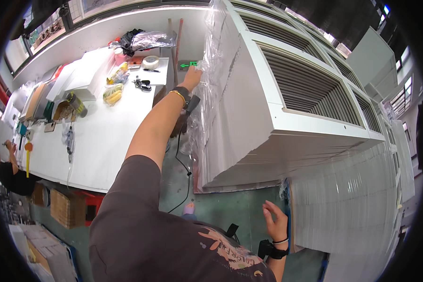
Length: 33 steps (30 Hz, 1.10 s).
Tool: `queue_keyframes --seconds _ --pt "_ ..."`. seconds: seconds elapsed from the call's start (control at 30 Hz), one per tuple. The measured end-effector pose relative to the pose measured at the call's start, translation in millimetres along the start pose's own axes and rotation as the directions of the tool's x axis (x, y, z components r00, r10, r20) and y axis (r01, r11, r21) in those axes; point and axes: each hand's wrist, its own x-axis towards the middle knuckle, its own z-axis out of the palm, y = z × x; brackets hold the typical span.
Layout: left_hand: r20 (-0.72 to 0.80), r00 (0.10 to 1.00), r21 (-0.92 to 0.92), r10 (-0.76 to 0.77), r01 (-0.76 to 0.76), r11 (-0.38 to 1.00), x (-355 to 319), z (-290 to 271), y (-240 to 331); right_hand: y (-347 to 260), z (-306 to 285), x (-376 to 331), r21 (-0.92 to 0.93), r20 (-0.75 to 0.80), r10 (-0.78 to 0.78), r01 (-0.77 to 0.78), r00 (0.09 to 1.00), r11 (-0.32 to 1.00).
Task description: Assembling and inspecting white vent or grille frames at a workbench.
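Observation:
Stretched out ahead, my left hand (191, 79) is closed at the edge of the clear plastic film (210, 70), with its fingertips pinched on it. This film hangs in wrinkles down the left side of a tall stack of white louvred panels (273, 115). My right hand (276, 222) is low, to the right of my body, near the stack's lower side. Its fingers are slightly bent and apart from the thumb, and nothing shows in them. Both wrists carry dark straps.
On the left, a white table (108, 145) bears a roll of tape (150, 62), keys (142, 84), bagged yellow food (113, 94) and white boxes. A black cable (177, 157) trails over the floor. Another person (14, 174) works at the far left. A wrapped stack (338, 202) stands right.

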Motion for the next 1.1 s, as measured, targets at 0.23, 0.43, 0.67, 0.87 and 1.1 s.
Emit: queue_keyframes --seconds 0.23,0.43,0.67,0.87,1.1 --pt "0.455 0.889 0.596 -0.047 -0.265 0.758 41 -15 23 -144 -63 18 -0.275 -0.153 -0.678 0.628 0.719 0.728" --pt "0.551 0.750 0.805 -0.366 -0.360 0.473 -42 -82 83 -234 -90 90 -0.598 0.051 -0.773 0.639 0.632 0.484" --pt "0.767 0.614 0.163 -0.185 0.092 0.982 -137 -129 169 -271 -111 146 -0.612 0.512 -0.364 0.628 0.778 0.481" --pt "0.816 0.577 -0.228 0.041 0.256 0.939 -223 -135 253 -266 -117 160 -0.480 0.575 -0.473 0.744 0.667 0.465" --pt "0.822 0.569 -0.242 0.001 0.348 0.906 -251 -115 283 -262 -121 161 -0.404 0.594 -0.540 0.801 0.597 0.441"
